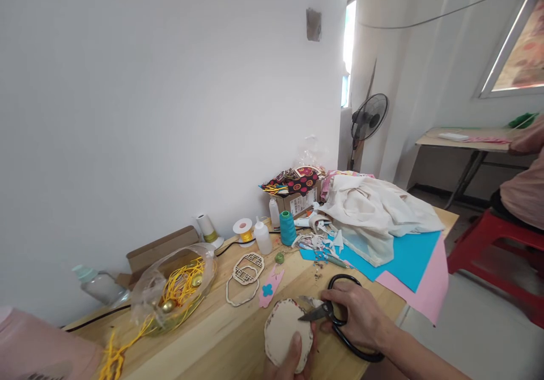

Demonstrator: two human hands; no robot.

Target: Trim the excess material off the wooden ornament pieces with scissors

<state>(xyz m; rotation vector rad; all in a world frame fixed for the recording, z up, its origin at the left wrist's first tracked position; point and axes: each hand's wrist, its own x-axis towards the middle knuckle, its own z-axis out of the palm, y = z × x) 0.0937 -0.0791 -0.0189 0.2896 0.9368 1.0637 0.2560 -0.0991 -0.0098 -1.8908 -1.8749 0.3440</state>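
My left hand (293, 358) grips a cream disc (285, 326) with a scalloped edge, thumb lying across its face. Around its rim runs a dark, uneven border. In my right hand (361, 316) is a pair of black-handled scissors (317, 312), blades parted at the disc's upper right edge. Just beyond lie a pink piece with a blue flower (267, 289), a wooden lattice cut-out (249, 269) and a thin scalloped outline frame (242, 292). A small green ball (279, 258) sits near them.
At left are a plastic bag of yellow cords (182, 281) and a clear bottle (100, 283). Behind stand a squeeze bottle (262, 237) and a teal thread cone (287, 228). White cloth (378, 204) covers blue sheets (414, 261) at right. Another person (527, 181) sits beyond a red stool (488, 249).
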